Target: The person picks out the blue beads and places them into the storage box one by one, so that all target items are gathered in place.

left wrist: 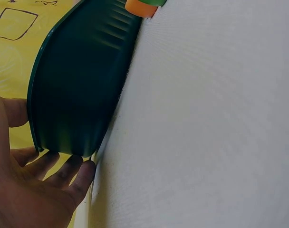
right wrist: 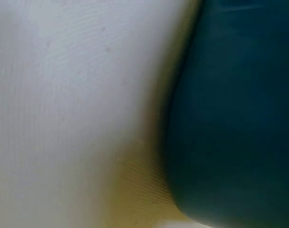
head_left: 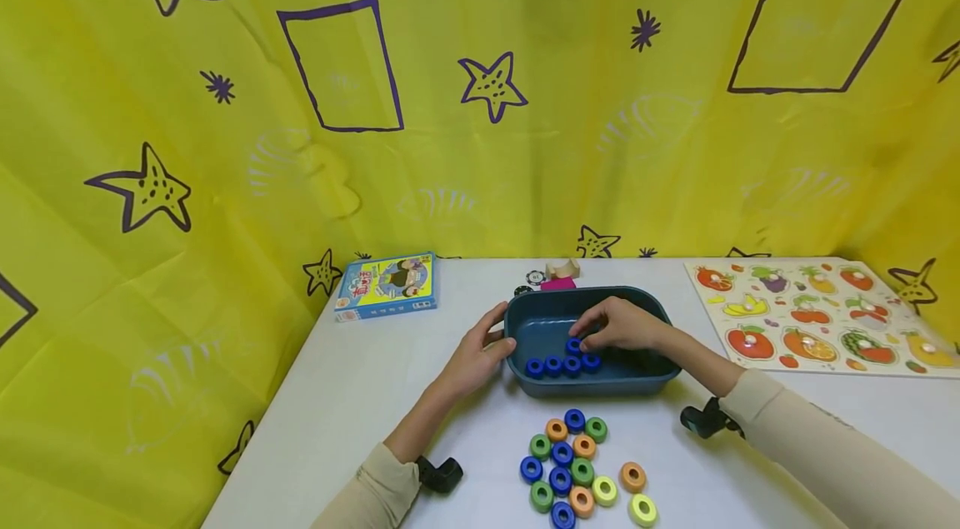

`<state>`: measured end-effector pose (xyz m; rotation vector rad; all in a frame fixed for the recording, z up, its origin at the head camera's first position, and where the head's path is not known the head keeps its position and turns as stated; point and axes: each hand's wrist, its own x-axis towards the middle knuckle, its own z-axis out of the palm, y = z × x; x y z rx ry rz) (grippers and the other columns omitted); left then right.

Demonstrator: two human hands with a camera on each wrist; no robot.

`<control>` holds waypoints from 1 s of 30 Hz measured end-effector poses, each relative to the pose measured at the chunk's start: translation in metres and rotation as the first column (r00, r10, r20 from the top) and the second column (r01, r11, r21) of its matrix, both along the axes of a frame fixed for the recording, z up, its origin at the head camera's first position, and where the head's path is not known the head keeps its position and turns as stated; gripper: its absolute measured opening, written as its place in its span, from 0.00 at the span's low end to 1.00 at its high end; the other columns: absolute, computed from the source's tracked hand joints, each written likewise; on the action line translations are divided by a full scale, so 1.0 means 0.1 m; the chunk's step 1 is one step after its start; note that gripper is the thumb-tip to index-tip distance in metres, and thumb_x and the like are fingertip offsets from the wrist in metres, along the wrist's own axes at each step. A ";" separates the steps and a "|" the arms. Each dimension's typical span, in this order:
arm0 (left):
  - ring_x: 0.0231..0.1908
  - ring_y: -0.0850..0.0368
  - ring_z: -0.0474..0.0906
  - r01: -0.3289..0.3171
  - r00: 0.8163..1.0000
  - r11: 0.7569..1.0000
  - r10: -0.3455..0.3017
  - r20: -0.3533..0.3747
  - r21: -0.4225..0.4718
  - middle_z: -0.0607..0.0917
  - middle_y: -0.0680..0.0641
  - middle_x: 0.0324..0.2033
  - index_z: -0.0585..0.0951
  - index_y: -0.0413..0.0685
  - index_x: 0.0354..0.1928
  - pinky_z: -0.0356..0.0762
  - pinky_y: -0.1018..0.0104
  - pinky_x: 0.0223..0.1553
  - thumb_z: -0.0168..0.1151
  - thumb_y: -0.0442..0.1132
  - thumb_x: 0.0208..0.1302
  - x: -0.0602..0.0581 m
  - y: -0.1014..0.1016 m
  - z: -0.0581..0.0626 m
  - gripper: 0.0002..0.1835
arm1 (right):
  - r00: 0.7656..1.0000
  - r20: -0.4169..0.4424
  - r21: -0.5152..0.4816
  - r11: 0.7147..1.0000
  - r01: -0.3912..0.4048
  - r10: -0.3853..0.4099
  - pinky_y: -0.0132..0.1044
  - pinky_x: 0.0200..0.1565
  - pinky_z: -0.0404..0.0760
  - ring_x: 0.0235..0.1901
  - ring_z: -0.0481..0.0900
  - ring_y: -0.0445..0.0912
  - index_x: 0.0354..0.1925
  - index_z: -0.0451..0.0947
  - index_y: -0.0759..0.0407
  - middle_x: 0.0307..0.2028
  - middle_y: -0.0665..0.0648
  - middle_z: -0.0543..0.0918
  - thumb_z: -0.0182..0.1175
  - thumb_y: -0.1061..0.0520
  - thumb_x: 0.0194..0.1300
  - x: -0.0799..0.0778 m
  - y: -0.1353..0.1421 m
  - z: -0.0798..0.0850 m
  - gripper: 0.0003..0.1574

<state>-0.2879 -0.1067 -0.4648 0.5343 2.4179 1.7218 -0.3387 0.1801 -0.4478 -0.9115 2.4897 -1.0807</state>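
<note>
A dark teal plastic tub (head_left: 600, 386) stands on the white table, with several blue rings (head_left: 553, 366) in a row along its near side. My left hand (head_left: 474, 356) grips the tub's left end, thumb over the rim and fingers against the outer wall; the left wrist view shows these fingers (left wrist: 82, 178) at the end wall. Inside the tub, my right hand (head_left: 618, 324) pinches a blue ring (head_left: 574, 345) just behind the row. In the right wrist view only the tub's outer wall (right wrist: 230, 118) and the table show; the right hand is out of sight.
In front of the tub lie loose blue, green, orange and yellow rings (head_left: 582, 472). A boxed game (head_left: 386, 287) sits at back left, a fruit puzzle board (head_left: 825, 316) at right. Behind the tub are a wooden piece (head_left: 562, 268) and a pink piece (head_left: 558, 284). A yellow curtain (head_left: 480, 162) hangs behind.
</note>
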 end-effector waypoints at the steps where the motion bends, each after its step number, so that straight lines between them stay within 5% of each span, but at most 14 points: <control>1: 0.60 0.49 0.66 0.000 1.000 1.000 0.000 0.003 0.000 0.61 0.53 0.67 0.56 0.54 0.71 0.69 0.53 0.54 0.53 0.40 0.67 0.00 0.00 0.00 0.32 | 1.000 -0.010 -0.003 1.000 0.008 -0.008 0.32 0.27 0.73 0.28 0.76 0.43 0.42 0.84 0.54 0.36 0.49 0.84 0.67 0.52 0.55 0.01 0.00 0.01 0.14; 5: 0.60 0.49 0.67 0.001 1.000 1.000 -0.001 0.011 0.003 0.62 0.51 0.66 0.57 0.56 0.71 0.70 0.54 0.53 0.53 0.41 0.67 0.00 0.00 -0.02 0.32 | 0.997 -0.044 -0.041 0.998 0.055 -0.057 0.31 0.25 0.72 0.25 0.75 0.43 0.42 0.84 0.52 0.36 0.47 0.84 0.67 0.50 0.56 0.14 -0.01 0.13 0.15; 8: 0.60 0.49 0.66 0.003 1.000 1.000 -0.003 0.008 0.004 0.61 0.52 0.67 0.57 0.59 0.71 0.70 0.54 0.53 0.53 0.42 0.67 0.00 0.00 -0.01 0.32 | 0.997 -0.068 -0.095 0.995 0.026 -0.032 0.32 0.25 0.72 0.24 0.74 0.43 0.42 0.84 0.51 0.34 0.47 0.83 0.66 0.49 0.56 0.38 -0.05 0.30 0.15; 13: 0.60 0.49 0.66 0.005 1.000 1.000 -0.005 0.005 0.008 0.60 0.53 0.67 0.56 0.57 0.71 0.69 0.54 0.53 0.53 0.41 0.67 -0.01 0.00 0.00 0.32 | 0.983 -0.084 -0.172 0.969 -0.178 0.166 0.31 0.23 0.74 0.22 0.74 0.39 0.42 0.83 0.46 0.33 0.47 0.82 0.66 0.52 0.57 0.94 -0.18 0.44 0.12; 19: 0.59 0.48 0.67 0.004 1.000 1.000 -0.004 0.010 0.007 0.62 0.50 0.66 0.56 0.55 0.71 0.69 0.54 0.53 0.53 0.40 0.67 -0.01 -0.01 0.00 0.32 | 0.937 0.090 -0.204 0.927 -0.313 0.336 0.27 0.16 0.68 0.18 0.70 0.32 0.43 0.83 0.44 0.37 0.46 0.83 0.66 0.55 0.57 1.44 -0.34 0.27 0.13; 30: 0.60 0.49 0.66 0.003 1.000 1.000 -0.003 0.011 0.005 0.62 0.50 0.67 0.57 0.59 0.71 0.68 0.54 0.55 0.53 0.40 0.66 -0.01 -0.01 0.00 0.32 | 0.903 0.210 -0.156 0.924 -0.349 0.376 0.25 0.25 0.70 0.32 0.73 0.33 0.45 0.83 0.41 0.37 0.39 0.81 0.62 0.51 0.60 1.65 -0.45 0.01 0.13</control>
